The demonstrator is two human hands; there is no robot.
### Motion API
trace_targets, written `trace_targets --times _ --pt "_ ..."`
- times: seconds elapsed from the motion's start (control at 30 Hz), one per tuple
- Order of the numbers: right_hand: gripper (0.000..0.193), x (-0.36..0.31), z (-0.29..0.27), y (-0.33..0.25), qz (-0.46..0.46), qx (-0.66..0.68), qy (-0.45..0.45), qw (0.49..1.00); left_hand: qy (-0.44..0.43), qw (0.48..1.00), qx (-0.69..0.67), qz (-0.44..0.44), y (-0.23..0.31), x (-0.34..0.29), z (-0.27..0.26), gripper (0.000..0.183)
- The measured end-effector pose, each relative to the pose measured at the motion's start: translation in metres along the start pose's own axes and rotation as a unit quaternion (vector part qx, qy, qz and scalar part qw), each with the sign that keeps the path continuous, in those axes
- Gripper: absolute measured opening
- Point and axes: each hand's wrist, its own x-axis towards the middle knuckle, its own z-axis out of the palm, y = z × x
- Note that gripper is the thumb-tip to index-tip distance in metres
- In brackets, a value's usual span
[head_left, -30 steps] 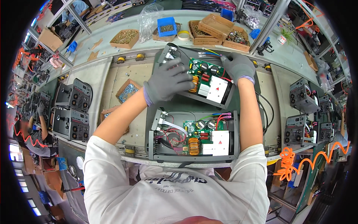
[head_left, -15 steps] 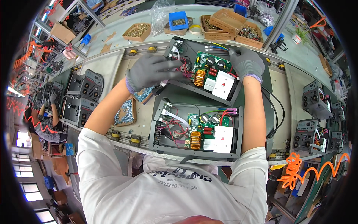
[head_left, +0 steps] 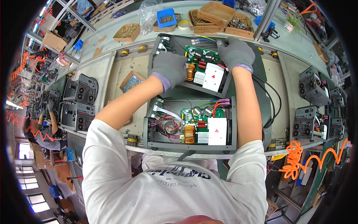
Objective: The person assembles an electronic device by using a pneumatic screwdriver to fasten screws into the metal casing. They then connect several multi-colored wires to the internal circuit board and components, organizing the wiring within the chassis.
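Two open grey metal housings with electronics lie one behind the other in front of me. Over the left part of the far housing (head_left: 228,83) is my gray-gloved left hand (head_left: 169,68), its fingers curled downward beside a copper-wound coil (head_left: 190,72); whatever they hold is hidden. At the far right edge of the same housing, my gloved right hand (head_left: 235,52) is closed, close to loose yellow and blue wires (head_left: 203,39); its fingertips are hidden. Inside the near housing (head_left: 233,123) are a green circuit board (head_left: 191,112), a white plate (head_left: 217,131) and red wires; neither hand touches it.
Black cables (head_left: 278,99) curve along the right side. Beyond the rail, boxes of small metal parts (head_left: 126,33) and a blue bin (head_left: 166,18) stand on the bench. Assembled units (head_left: 81,89) sit at left, others (head_left: 306,118) at right. An orange coiled hose (head_left: 294,160) hangs at lower right.
My left hand has moved right across the far housing, and its outstretched fingers are now curled downward. My right hand stays at the far housing's right edge. The view has shifted slightly.
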Motion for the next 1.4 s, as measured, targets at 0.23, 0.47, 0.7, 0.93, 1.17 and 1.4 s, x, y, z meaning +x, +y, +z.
trace_targets --times 0.23,0.47,0.7,0.93,1.17,1.4 --pt "0.047 -0.002 0.002 -0.001 -0.021 0.004 0.02 1.0 0.096 0.994 0.049 -0.017 -0.016 0.006 0.025 0.02" --pt "0.047 -0.004 0.006 0.003 -0.023 0.015 0.036 0.999 0.135 0.989 0.055 -0.017 -0.012 0.008 0.029 0.016" --pt "0.047 -0.003 0.008 0.003 -0.024 0.012 0.04 0.999 0.151 0.987 -0.012 -0.046 -0.011 0.008 0.037 0.015" --pt "0.047 -0.007 0.017 0.008 -0.058 0.028 0.09 0.994 0.101 0.988 0.066 -0.094 0.001 0.011 0.031 0.02" --pt "0.047 -0.011 0.023 0.01 -0.076 0.034 0.121 0.989 0.064 0.989 0.061 -0.115 0.006 0.014 0.022 0.021" --pt "0.046 -0.013 0.026 0.009 -0.088 0.052 0.131 0.986 0.015 0.995 0.047 -0.086 -0.006 0.02 0.024 0.018"
